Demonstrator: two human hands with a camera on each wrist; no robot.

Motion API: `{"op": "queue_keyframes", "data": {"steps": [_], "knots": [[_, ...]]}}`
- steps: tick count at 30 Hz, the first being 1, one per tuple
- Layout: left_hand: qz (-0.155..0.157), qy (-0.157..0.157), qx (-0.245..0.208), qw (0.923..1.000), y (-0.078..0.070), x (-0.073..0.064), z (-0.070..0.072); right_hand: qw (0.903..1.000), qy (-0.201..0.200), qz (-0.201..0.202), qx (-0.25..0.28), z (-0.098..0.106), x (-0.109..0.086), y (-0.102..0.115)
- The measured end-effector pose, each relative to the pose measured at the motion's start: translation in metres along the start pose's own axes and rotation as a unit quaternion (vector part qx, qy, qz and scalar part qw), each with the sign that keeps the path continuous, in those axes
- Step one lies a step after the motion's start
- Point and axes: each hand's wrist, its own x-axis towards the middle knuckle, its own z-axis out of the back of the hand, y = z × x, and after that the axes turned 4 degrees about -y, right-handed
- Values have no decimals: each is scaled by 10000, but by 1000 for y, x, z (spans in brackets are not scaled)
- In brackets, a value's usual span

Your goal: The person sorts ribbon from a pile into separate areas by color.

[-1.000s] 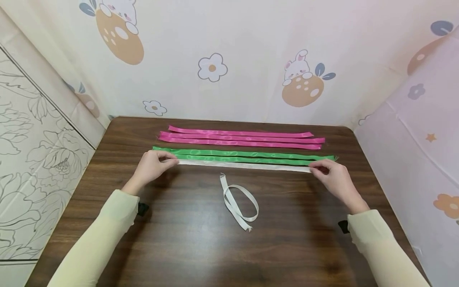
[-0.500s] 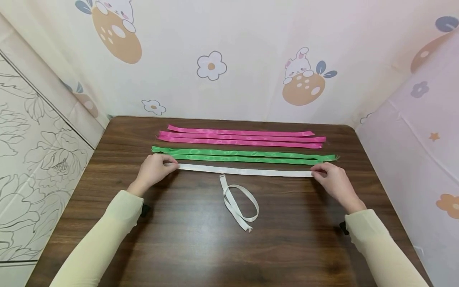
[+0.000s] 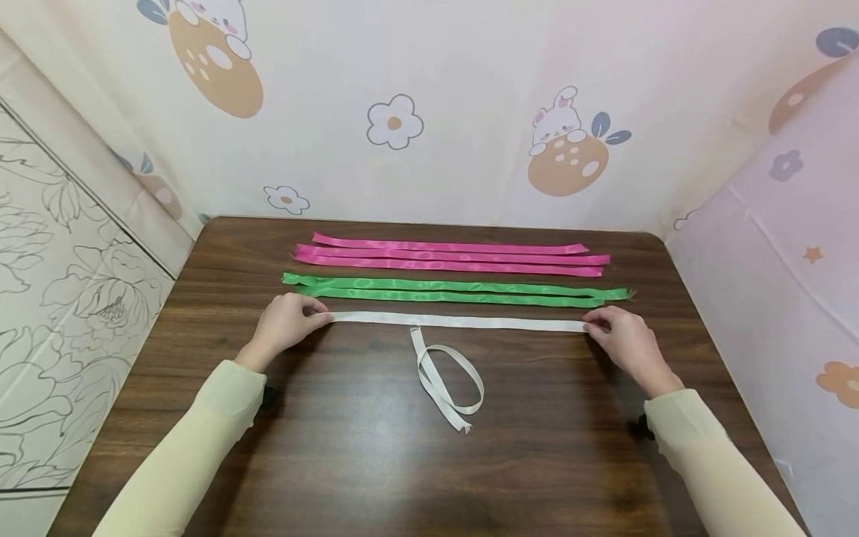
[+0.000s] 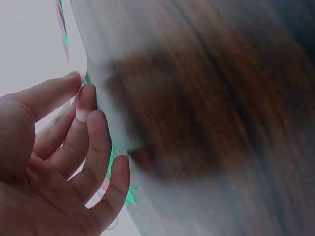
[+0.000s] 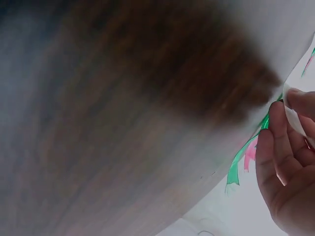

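Observation:
A white ribbon point(image 3: 456, 321) is stretched straight from side to side in the head view, just in front of the green ribbons point(image 3: 429, 291). My left hand point(image 3: 285, 322) pinches its left end between thumb and fingers. At the other end my right hand point(image 3: 625, 337) pinches it the same way. In the right wrist view, the ribbon's white tail point(image 5: 294, 118) runs between thumb and fingers into the palm. Another white ribbon point(image 3: 463, 365) lies looped on the table nearer me, its upper tip close to the stretched one.
Behind the green ribbons, several pink ribbons point(image 3: 443, 257) lie side by side along the back of the brown wooden table point(image 3: 376, 477). A printed curtain point(image 3: 470, 97) hangs along the table's back edge, and a pale panel with flower outlines point(image 3: 54, 335) stands at the left.
Both hands have drawn the white ribbon slightly toward me, away from the green ribbons, opening a strip of table between them. The looped ribbon has stayed in place.

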Motion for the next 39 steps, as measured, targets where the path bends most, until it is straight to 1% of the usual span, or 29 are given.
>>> {"op": "queue_keyframes", "data": {"steps": [4,11,22,30,39], "knots": [[53,62,53,10000,2,1,1,9998,145,-16,-100,0,2,-1],[191,122,156,9996,4,0,4,9995,254,-4,-177,2,6,-2],[405,54,248,9989,8,-2,3,9984,409,-201,-342,5,9,-3],[435,109,255,9987,8,-6,8,9984,254,-165,-473,4,7,-5],[426,-33,330,9985,6,-12,19,9981,-210,-58,-582,17,1,-7]]}}
